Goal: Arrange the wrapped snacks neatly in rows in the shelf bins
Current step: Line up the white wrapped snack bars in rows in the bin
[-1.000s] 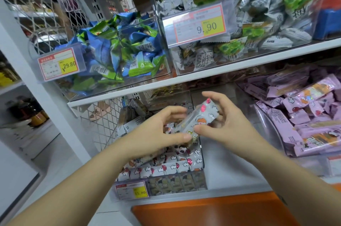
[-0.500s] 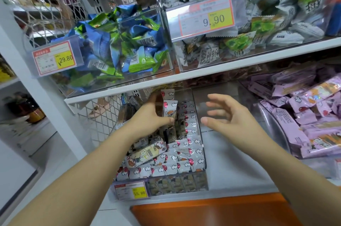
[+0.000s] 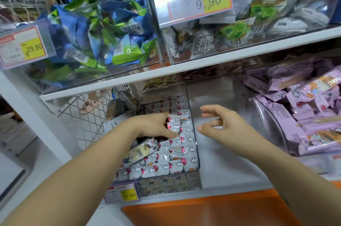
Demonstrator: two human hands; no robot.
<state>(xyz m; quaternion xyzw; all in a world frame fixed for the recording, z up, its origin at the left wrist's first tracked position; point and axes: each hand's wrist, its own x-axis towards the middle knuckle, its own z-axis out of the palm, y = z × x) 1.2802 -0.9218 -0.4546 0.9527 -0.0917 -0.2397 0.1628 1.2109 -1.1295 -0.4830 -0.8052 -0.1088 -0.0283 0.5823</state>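
A clear bin (image 3: pixel 197 152) on the lower shelf holds rows of silver wrapped snacks (image 3: pixel 166 163) printed with clouds and red balloons. My left hand (image 3: pixel 153 126) reaches into the bin and grips one silver snack (image 3: pixel 174 124), holding it upright against the right-hand row. A loose cream-coloured pack (image 3: pixel 142 151) lies slanted across the rows below that hand. My right hand (image 3: pixel 221 126) hovers just right of the bin with relaxed, spread fingers and holds nothing.
A bin of purple packs (image 3: pixel 304 115) stands at the right. Above, a shelf edge (image 3: pixel 203 63) carries bins of blue-green packs (image 3: pixel 103 34) and grey-green packs (image 3: pixel 239 28) with price tags. A wire mesh panel (image 3: pixel 86 115) closes the left side. An orange surface (image 3: pixel 203 209) lies below.
The snack both hands held a second ago went to my left hand, which carried it into the bin. My right hand let go and now hovers beside the bin.
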